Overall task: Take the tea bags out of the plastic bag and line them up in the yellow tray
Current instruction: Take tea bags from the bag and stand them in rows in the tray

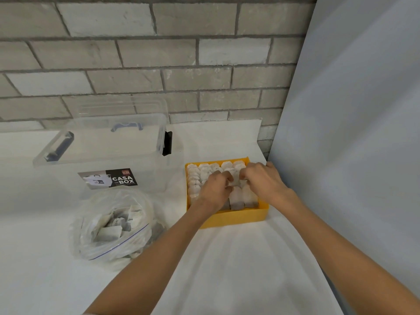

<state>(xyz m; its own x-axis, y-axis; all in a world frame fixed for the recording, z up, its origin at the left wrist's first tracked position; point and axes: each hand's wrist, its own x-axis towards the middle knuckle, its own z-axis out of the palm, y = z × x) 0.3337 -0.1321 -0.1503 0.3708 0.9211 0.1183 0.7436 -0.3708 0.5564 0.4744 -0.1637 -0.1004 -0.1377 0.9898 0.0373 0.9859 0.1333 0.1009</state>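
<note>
Over the yellow tray (236, 218), your left hand (214, 190) and right hand (264, 181) meet with curled fingers, both pinching one tea bag (234, 180) amid the lined-up tea bags (204, 171). Left of the tray, the plastic bag (109, 226) holds more.

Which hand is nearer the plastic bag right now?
Left. The left hand is over the middle of the yellow tray, right of the plastic bag; the right hand is farther right.
</note>
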